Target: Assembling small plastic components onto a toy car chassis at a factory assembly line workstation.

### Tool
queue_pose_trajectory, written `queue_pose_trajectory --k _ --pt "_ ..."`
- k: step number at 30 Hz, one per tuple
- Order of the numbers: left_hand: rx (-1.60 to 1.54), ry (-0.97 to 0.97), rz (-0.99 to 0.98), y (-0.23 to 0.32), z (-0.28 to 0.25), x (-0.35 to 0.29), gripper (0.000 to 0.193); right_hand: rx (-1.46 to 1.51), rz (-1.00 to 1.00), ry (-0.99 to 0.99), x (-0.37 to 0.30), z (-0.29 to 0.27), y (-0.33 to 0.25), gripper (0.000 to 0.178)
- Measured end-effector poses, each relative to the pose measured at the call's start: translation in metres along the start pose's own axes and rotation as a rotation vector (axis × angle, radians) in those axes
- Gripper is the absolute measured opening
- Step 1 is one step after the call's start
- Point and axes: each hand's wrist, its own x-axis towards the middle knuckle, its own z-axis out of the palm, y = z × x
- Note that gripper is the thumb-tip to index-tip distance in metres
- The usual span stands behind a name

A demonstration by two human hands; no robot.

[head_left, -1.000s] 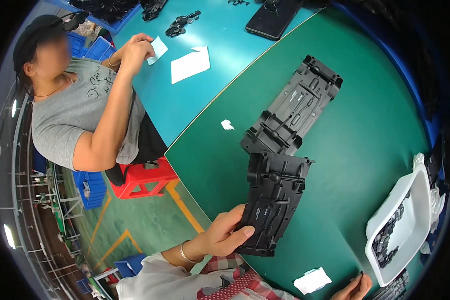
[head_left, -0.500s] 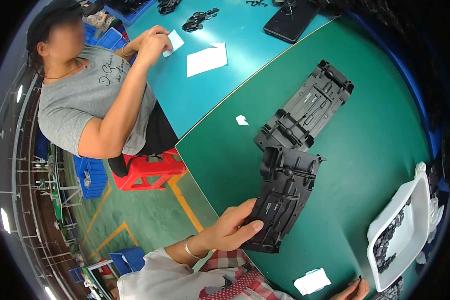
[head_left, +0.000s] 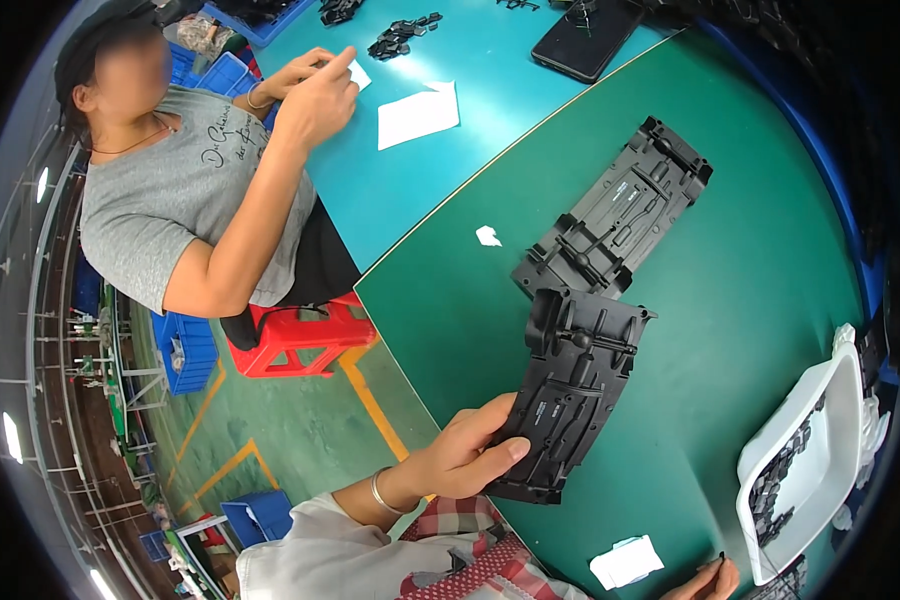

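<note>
My left hand (head_left: 475,450) is closed on the near end of a black plastic chassis-like part (head_left: 580,385), thumb on top of its ribbed face. The part is tilted up over the green table (head_left: 430,345), and its far end overlaps a second part of the same kind (head_left: 625,205) lying beyond it. At the lower edge, my right hand (head_left: 708,582) is partly cut off; its fingertips pinch a small black piece (head_left: 722,556) too small to name. White folded paper (head_left: 626,563) lies just left of that hand.
A white tray (head_left: 820,460) with several small black pieces stands at the right. A white scrap (head_left: 487,236) lies left of the far part. Across the table edge, a co-worker (head_left: 185,200) handles white paper; a black phone-like slab (head_left: 585,40) lies on the blue table.
The co-worker's hands have shifted over the white paper, covering more of it. The view has moved slightly. My two hands keep their holds almost unmoved.
</note>
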Motion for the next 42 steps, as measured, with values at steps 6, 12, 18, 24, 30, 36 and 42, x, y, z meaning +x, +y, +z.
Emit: queue_pose_trajectory --k 6,12,18,24,30,36,42 --pt "-0.008 0.012 -0.002 0.002 0.002 0.001 0.038 0.011 -0.036 0.003 0.003 0.002 -0.002 0.007" --pt "0.073 -0.032 0.006 0.003 -0.002 -0.001 0.038 0.018 -0.004 0.011 -0.004 0.000 0.000 0.007" --pt "-0.047 0.003 -0.052 0.007 0.001 0.000 0.037 0.027 -0.037 0.002 0.000 -0.001 -0.001 0.008" --pt "-0.006 -0.003 -0.032 0.004 0.001 -0.001 0.039 0.038 -0.037 0.012 0.000 -0.001 0.000 0.008" --pt "-0.086 0.003 -0.129 0.008 0.002 -0.002 0.036 0.052 -0.053 0.012 -0.001 -0.003 0.002 0.008" --pt "-0.091 0.063 -0.049 0.011 0.008 0.002 0.039 0.049 -0.095 0.028 -0.005 -0.004 0.004 0.010" --pt "-0.067 0.036 -0.024 0.006 0.005 0.003 0.038 0.095 -0.124 0.047 -0.007 -0.004 0.008 0.010"
